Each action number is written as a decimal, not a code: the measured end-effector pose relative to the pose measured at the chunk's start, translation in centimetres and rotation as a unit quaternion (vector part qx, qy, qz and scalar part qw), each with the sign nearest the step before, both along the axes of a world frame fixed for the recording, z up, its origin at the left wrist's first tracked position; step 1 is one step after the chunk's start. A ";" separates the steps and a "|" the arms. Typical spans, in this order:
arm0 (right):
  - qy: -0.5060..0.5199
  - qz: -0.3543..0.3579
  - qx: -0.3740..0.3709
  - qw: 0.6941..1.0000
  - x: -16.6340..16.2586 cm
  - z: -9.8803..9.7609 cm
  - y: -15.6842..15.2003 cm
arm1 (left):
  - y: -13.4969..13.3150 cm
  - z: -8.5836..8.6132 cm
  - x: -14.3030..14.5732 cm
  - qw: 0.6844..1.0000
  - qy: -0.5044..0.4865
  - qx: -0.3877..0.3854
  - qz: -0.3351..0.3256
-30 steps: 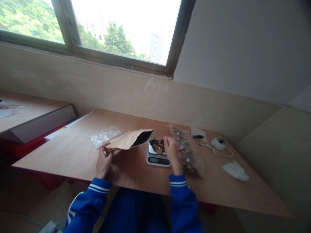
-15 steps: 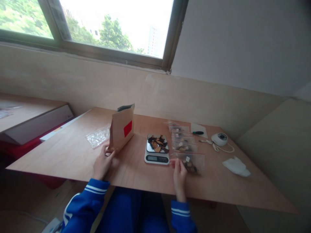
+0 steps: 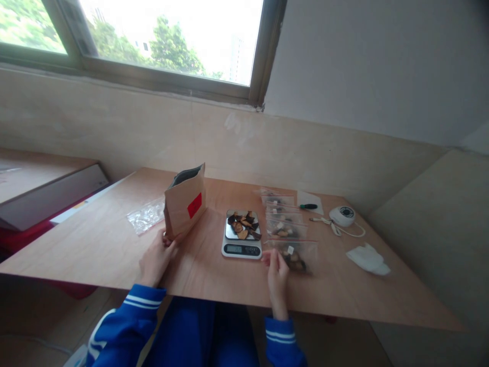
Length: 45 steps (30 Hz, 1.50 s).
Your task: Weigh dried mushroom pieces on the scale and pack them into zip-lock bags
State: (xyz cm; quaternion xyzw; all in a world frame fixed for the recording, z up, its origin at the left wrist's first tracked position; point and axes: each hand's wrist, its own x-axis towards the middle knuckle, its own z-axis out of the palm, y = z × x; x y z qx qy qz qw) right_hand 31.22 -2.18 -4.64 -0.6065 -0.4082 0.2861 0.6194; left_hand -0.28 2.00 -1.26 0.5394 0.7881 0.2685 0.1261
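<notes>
My left hand (image 3: 157, 256) is closed on the lower near corner of a brown kraft paper bag (image 3: 181, 214). The bag stands upright on the table, mouth open at the top, with a red label on its side. To its right sits a white digital kitchen scale (image 3: 224, 248), its display lit but too blurred to read. Dried brown slices (image 3: 243, 224) are heaped on the scale's plate. My right hand (image 3: 276, 266) rests by the scale's near right corner, fingers curled together; whatever they may hold is hidden. Just right of it lies a clear zip bag (image 3: 308, 253) with dark pieces inside.
More zip bags (image 3: 286, 218) lie in a row behind. A green-and-black screwdriver-like tool (image 3: 309, 206) rests on white paper. At right are a white dome camera (image 3: 340, 216) with its cable and a crumpled white tissue (image 3: 367, 259). A clear plastic bag (image 3: 145, 216) lies left.
The paper bag has tilted slightly, showing more of its open mouth, with my left hand still at its corner. The view has shifted a little; my right hand stays by the scale.
</notes>
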 end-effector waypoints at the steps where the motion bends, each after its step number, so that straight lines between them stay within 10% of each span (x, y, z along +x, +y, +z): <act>1: -0.001 0.002 -0.002 1.000 0.0 0.0 0.0 | 0.1 0.1 0.1 1.000 0.000 -0.006 0.002; 15: -0.019 0.018 -0.003 1.000 0.1 0.0 -0.3 | 6.0 0.6 1.4 0.989 -0.101 0.024 -0.101; 20: -0.034 0.024 -0.010 0.999 0.1 -0.1 -0.4 | 5.2 -0.4 0.3 0.987 -0.151 0.034 -0.046; 25: -0.038 0.022 -0.019 0.999 0.1 0.1 -0.4 | 4.6 -0.8 -3.2 0.993 0.008 0.112 0.048; 33: -0.043 0.023 -0.006 0.999 0.1 -0.2 -0.3 | 2.2 0.2 -5.9 0.995 0.075 0.022 0.053; 40: -0.032 0.014 0.007 0.999 0.1 0.2 -0.4 | -0.3 0.5 -4.9 0.988 -0.118 0.032 0.098; 45: -0.069 -0.002 0.030 0.997 -1.1 1.7 -1.4 | -3.1 2.2 1.7 0.941 -0.190 0.218 0.173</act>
